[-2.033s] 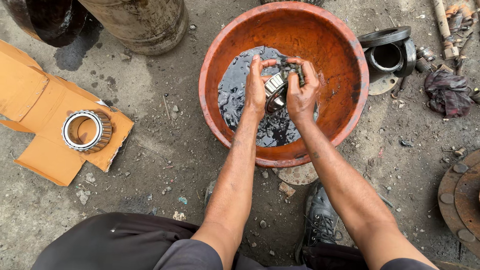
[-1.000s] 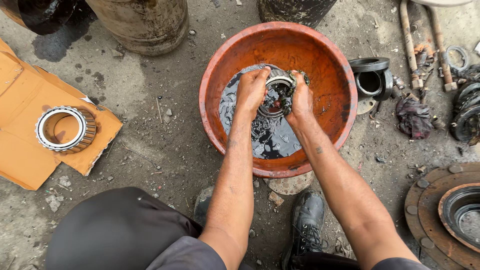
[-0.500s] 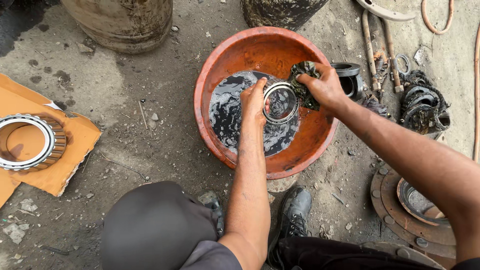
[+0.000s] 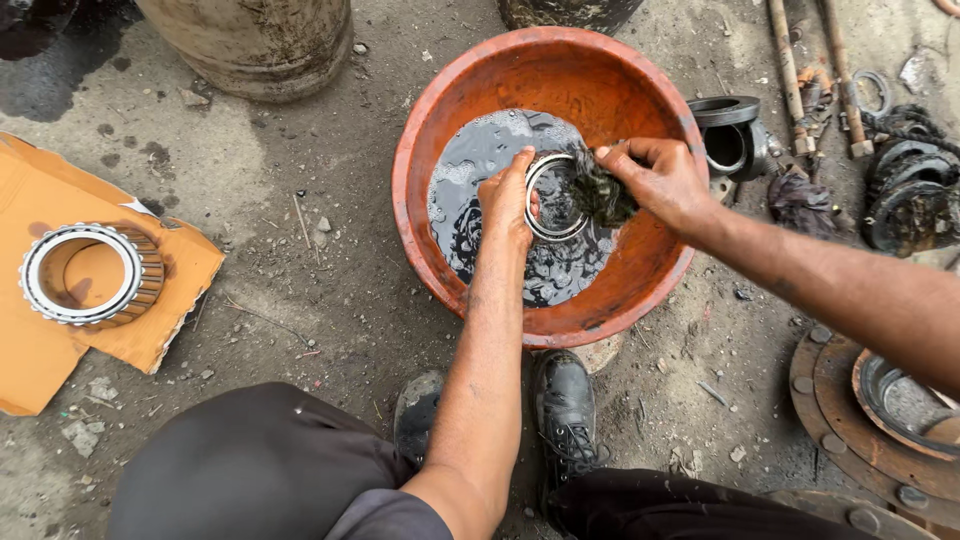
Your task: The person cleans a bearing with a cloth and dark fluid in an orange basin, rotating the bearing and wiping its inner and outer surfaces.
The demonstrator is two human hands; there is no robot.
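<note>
On the far left a second bearing [image 4: 92,274] lies flat on orange cardboard [image 4: 40,350], well apart from the work. A dirty drum [image 4: 250,40] stands at the top left. In the middle sits an orange basin [image 4: 545,70] with dark oily liquid [image 4: 480,160] in its bottom. The left hand [image 4: 505,200] is closed around the left rim of a steel bearing ring [image 4: 555,197], holding it tilted just above the liquid, inside the basin. The right hand [image 4: 655,180] is closed on a black wet rag [image 4: 600,190] and presses it against the right side of the ring. Further right, a dark metal housing [image 4: 728,135] stands just beside the basin, then rusty rods [image 4: 785,70] and black rings [image 4: 905,190], and a rusty hub [image 4: 870,390] at the lower right.

The ring looks heavy for its size and fully stiff, and I judge it very slippery because it is wet with oil. The best hold seems to be on the outer rim, thumb inside and fingers outside, as the left hand does. The rag is soft and light
</note>
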